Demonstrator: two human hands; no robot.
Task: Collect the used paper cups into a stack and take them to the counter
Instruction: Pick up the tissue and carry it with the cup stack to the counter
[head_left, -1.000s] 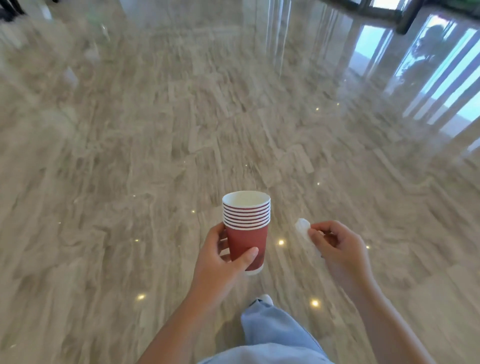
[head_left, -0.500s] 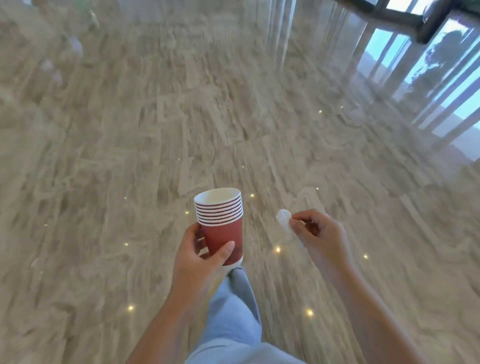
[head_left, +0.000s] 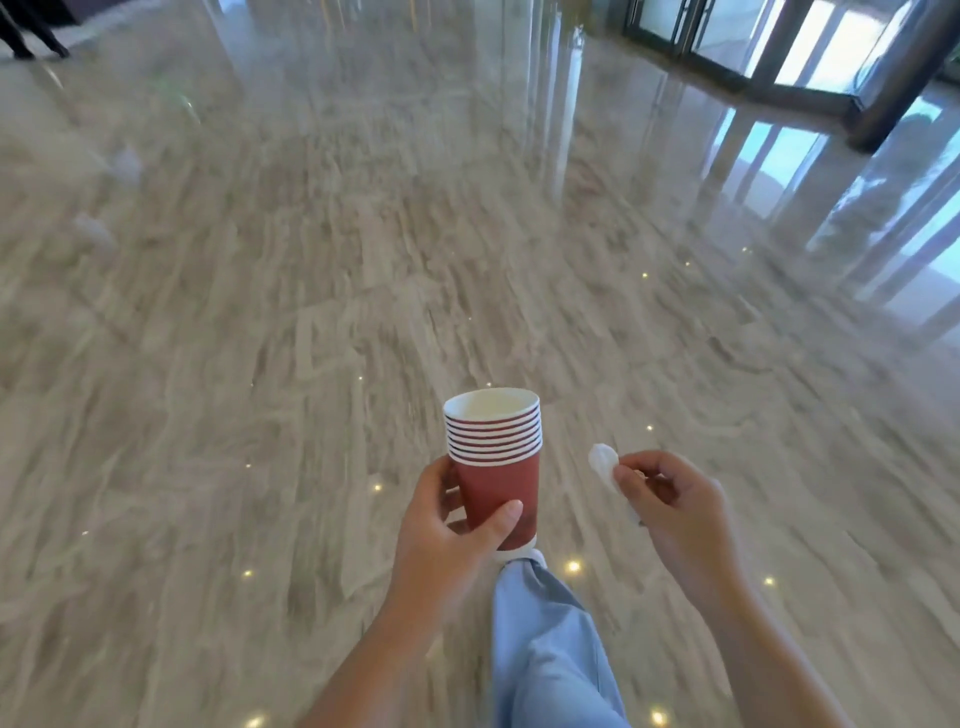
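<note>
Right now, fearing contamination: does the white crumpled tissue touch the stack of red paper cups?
Apart. Head view shows floor between the red paper cup stack and white crumpled tissue.

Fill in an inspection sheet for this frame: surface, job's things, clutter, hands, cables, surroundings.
Surface: polished marble floor, glossy, dotted with small light reflections.
Job's things: stack of red paper cups, nested, upright, carried in the air.
Clutter: small white item, kind unclear, held beside the stack and apart from it.
Hands: left hand grips the stack's lower wall; right hand pinches the white item.
Cables: nothing seen.
Surroundings: glass doors at upper right; light-blue trouser leg below the hands.
</note>
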